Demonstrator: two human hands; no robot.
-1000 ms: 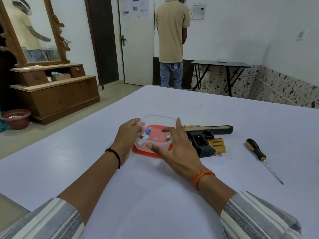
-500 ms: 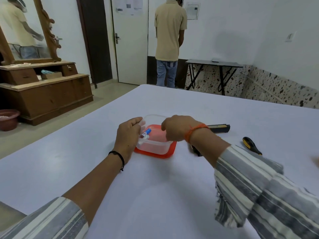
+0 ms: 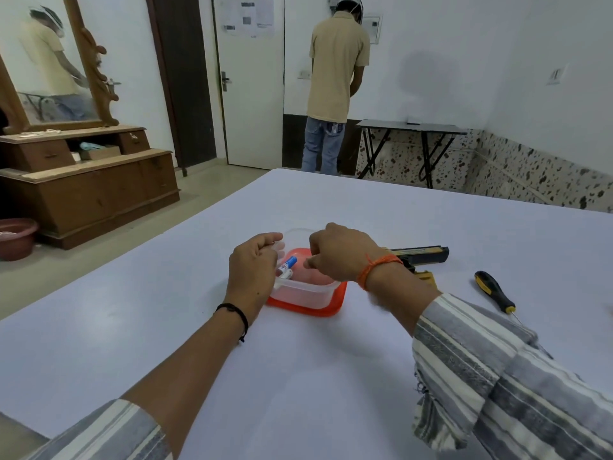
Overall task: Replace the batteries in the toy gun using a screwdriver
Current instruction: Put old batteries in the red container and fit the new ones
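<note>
Reaching over a clear plastic container (image 3: 303, 288) that sits on its orange lid (image 3: 335, 307), we hold our right hand (image 3: 341, 252) above its open top, fingers curled downward with the tips drawn close together; whether they pinch anything we cannot tell. Our left hand (image 3: 253, 270) curls against the container's left wall and steadies it. Inside, against that wall, lie small cylindrical batteries (image 3: 288, 267), one with a blue end, one reddish.

Just right of the container, partly hidden behind our right wrist, lies the toy gun (image 3: 419, 252), a blocky black and yellow plastic shape with its long barrel pointing right. Farther right, well apart from it, the screwdriver (image 3: 494, 291) lies flat, its handle black with yellow, its thin metal shaft running toward us.

All of this rests on a smooth, matte, pale desk (image 3: 298, 376), with wide bare surface in front of us and beyond the gun toward the far edge. Past that edge stand a person in a beige shirt (image 3: 338, 68) facing the wall, a white door (image 3: 250, 94), a small dark folding table (image 3: 411, 127), and at left a wooden dresser (image 3: 89, 184) with a mirror.
</note>
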